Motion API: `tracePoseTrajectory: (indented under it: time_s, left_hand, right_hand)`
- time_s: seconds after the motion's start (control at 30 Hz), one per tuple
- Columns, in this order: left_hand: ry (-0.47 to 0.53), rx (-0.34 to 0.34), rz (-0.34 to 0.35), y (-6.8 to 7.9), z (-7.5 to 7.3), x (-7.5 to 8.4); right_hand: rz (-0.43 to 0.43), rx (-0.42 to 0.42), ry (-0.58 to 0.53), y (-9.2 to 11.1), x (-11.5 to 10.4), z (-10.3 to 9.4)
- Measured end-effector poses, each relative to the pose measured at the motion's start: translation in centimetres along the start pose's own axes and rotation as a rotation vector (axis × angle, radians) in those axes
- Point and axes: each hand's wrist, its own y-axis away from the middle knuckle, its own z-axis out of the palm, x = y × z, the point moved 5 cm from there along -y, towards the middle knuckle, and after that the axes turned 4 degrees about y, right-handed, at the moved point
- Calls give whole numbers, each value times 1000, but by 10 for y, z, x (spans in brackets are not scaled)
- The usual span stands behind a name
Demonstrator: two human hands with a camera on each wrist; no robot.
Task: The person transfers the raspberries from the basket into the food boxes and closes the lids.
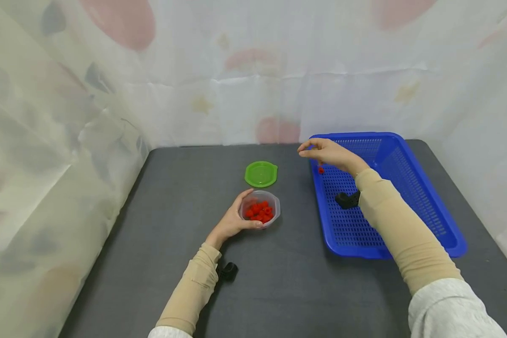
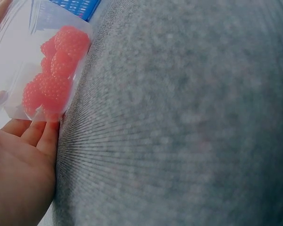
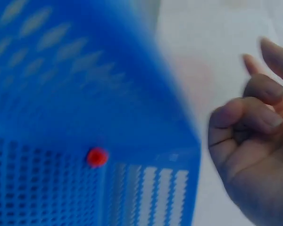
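Note:
My left hand point(image 1: 231, 221) grips a clear plastic tub point(image 1: 276, 203) from its left side, fingers and thumb around the wall. Red raspberries point(image 1: 260, 212) lie inside it; the left wrist view shows several raspberries point(image 2: 54, 70) through the see-through side. Over the far left corner of a blue plastic basket point(image 1: 418, 159) is my right hand point(image 1: 329, 154), with a gap between thumb and index finger and nothing between them. In the right wrist view its other fingers point(image 3: 259, 113) are loosely bent. One raspberry point(image 3: 97, 157) lies in the basket below this hand.
A green lid point(image 1: 261, 174) lies flat on the grey table point(image 1: 173, 202), just behind the tub. The basket takes up the table's right side, its slotted walls rising around its base. Patterned white curtains point(image 1: 236, 108) hang behind and along the sides.

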Motion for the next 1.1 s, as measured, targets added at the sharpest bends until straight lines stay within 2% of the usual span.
tracePoseTrajectory:
  time_s: [0.23,0.37,0.5,0.67,0.93,1.1]
  left_hand:
    - [-10,-3,-5,0,0,1]
    - [-11,-4,-8,1,1,1]
    - [-8,-8,-6,1,1,0]
    - [-4,1,6,4,-2,-1]
    - [-17,-11,-16,4,-1,-2]
    - [-31,-3,-13,1,-1,-1]
  right_hand:
    - [37,225,-38,4,36,-19]
    - [46,289,-49,4,55,-21]
    - [53,324,7,2,70,-19]
    - [81,324,73,-5,83,-11]
    - [170,226,142,-13,103,3]
    - [187,193,160,-15,106,6]
